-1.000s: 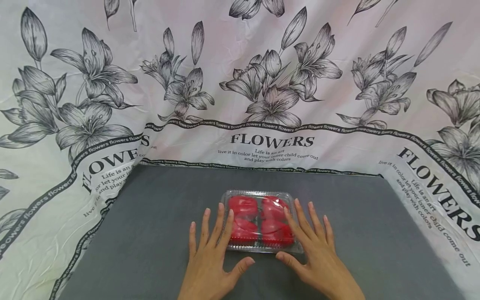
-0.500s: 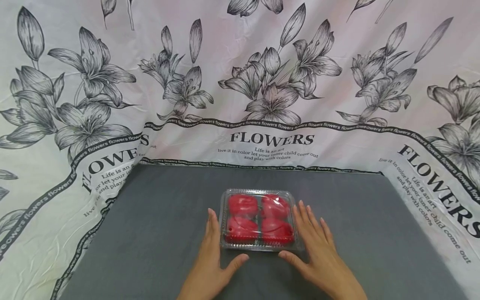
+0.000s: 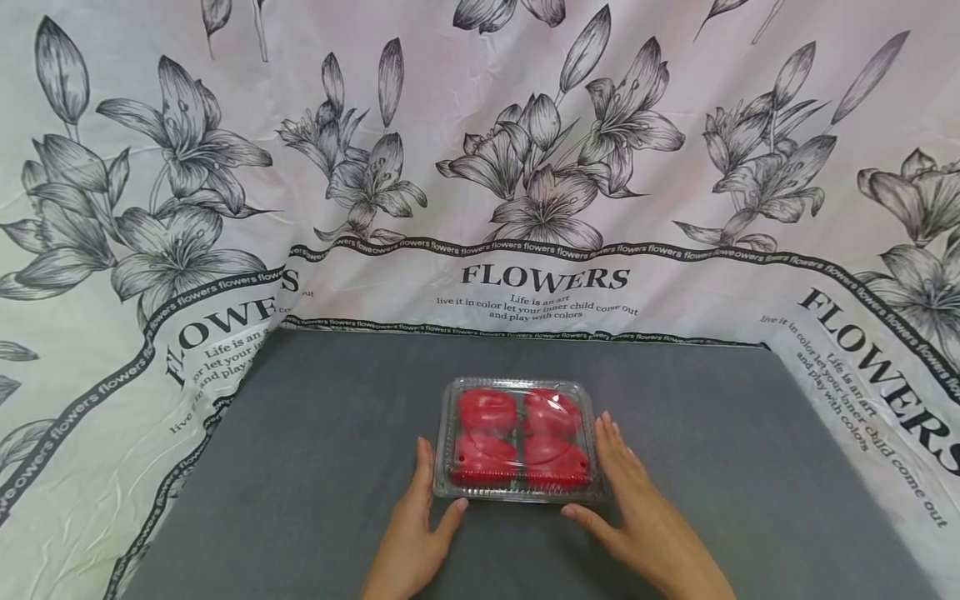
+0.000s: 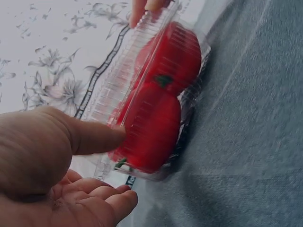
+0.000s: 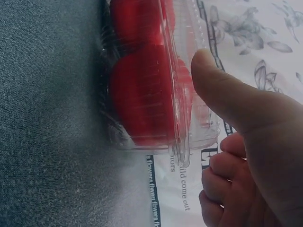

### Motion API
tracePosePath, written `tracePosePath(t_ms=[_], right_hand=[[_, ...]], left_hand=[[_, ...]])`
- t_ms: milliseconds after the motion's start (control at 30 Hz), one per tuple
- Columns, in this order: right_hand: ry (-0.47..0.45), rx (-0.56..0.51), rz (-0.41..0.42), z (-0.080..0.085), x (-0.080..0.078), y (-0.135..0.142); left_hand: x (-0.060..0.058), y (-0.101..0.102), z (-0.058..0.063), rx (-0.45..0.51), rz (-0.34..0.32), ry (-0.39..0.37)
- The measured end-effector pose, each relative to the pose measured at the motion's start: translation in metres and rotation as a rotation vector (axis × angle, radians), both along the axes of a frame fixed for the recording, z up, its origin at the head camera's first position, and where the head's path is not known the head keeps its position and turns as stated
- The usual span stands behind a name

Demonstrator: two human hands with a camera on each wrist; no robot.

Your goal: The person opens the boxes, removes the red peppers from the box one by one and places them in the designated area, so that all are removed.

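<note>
A clear plastic clamshell box (image 3: pixel 517 497) sits closed on the grey tabletop in the head view. Several glossy red, rounded pieces (image 3: pixel 486 458) fill it; green bits show on them in the left wrist view, and they may be peppers. My left hand (image 3: pixel 411 521) is beside the box's left side, thumb spread near the front left corner. On the right side, my right hand (image 3: pixel 645 517) lies along the box with fingers extended and thumb close to the front right corner. Whether either hand touches the plastic cannot be told. Fingers of the right hand (image 4: pixel 139 10) show beyond the box in the left wrist view.
The grey tabletop (image 3: pixel 315 467) stretches around the box on all sides. White cloth with black lily prints and lettering (image 3: pixel 543 279) hangs behind the table and along its left and right edges.
Both hands have moved from over the lid's edges outward to the box's sides. The left hand has turned edge-on and drawn a little nearer me. The box has barely moved.
</note>
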State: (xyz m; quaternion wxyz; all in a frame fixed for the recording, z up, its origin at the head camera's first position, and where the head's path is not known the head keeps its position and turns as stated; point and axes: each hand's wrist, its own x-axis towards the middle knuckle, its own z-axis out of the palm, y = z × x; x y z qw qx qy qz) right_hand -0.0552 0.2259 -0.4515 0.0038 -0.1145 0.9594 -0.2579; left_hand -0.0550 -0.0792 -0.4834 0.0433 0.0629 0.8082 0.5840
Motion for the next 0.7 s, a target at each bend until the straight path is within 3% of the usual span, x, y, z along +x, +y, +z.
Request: tracePosePath(t_ms=[300,467,700], right_hand=[[-0.007,0.007,-0.008,-0.0042,0.0010,0.0002],[0.025,0.010,-0.010,-0.0070,0.0012,0.0005],[0.142,0.020,-0.007,-0.0095,-0.0012,-0.0002]], left_hand=[[0.0012,0.0019,-0.0101,0.248,0.010,0.014],[0.0006,0.0001,-0.0098,0.255,0.010,-0.016],[-0.0010,0.0007,-0.0083,0.246,0.031,-0.062]])
